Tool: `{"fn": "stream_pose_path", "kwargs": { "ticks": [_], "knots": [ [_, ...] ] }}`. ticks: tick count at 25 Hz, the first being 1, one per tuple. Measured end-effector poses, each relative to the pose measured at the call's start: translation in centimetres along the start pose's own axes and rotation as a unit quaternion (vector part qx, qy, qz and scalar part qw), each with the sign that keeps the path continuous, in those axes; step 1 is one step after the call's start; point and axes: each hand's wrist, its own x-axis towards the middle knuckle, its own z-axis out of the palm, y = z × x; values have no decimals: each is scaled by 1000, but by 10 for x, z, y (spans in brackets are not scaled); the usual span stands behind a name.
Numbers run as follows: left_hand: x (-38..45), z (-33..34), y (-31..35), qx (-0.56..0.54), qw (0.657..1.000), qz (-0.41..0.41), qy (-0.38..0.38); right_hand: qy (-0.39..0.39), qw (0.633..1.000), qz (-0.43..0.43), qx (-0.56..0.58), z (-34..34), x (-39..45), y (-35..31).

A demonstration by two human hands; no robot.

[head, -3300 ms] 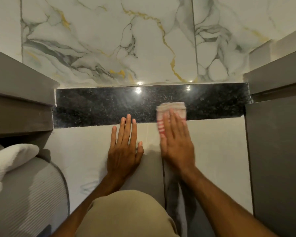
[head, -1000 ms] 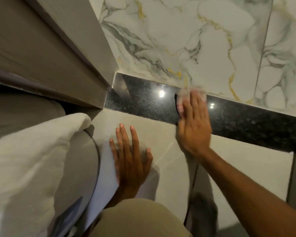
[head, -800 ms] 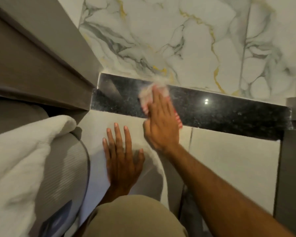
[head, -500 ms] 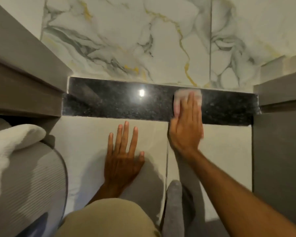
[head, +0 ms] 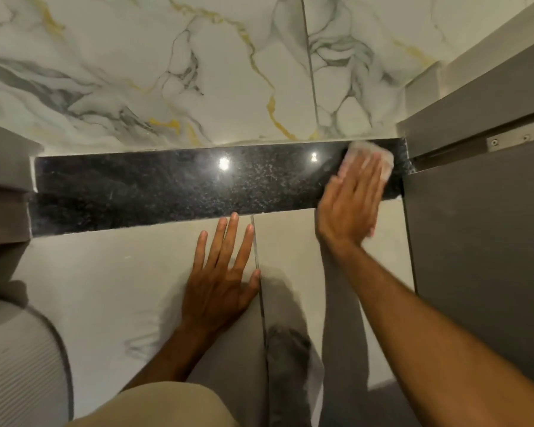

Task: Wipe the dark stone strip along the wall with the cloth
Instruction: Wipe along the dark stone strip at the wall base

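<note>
A polished dark stone strip (head: pixel 167 186) runs along the foot of the marble wall, with light spots reflected in it. My right hand (head: pixel 349 204) lies flat on a pale folded cloth (head: pixel 370 155) and presses it onto the strip's far right end, beside the grey cabinet. The cloth is blurred by motion and mostly hidden under my fingers. My left hand (head: pixel 222 278) rests flat on the light floor tile below the strip, fingers spread, holding nothing.
A grey cabinet (head: pixel 481 241) closes the right side. Another grey unit (head: pixel 3 186) bounds the strip on the left. A ribbed grey-white object (head: pixel 16 362) sits at the lower left. My knee in beige cloth (head: pixel 167 405) fills the bottom edge. The marble wall (head: pixel 198 72) rises behind.
My right hand has slid the cloth rightward along the strip, from its middle to its right end. My left hand has stayed planted on the floor tile.
</note>
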Motion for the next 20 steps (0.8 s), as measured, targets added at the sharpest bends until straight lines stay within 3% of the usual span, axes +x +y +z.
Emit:
{"fn": "stream_pose_path", "kwargs": {
  "ticks": [3,6,10,15,20],
  "knots": [
    [0,-1,-5,0,1000,1,-2,6,993,-121,4,13,21,-52],
    [2,-8,-2,8,1000,1,-7,-44,974,-221,36,8,-43,-37],
    [1,-10,-1,6,1000,-6,-7,-54,989,-137,12,-10,-31,35],
    [1,-7,-4,-9,1000,-6,-5,-10,998,-56,-18,-2,62,17],
    [4,-15,-1,-25,1000,-11,-7,-90,985,-150,-11,-17,-37,31]
  ]
}}
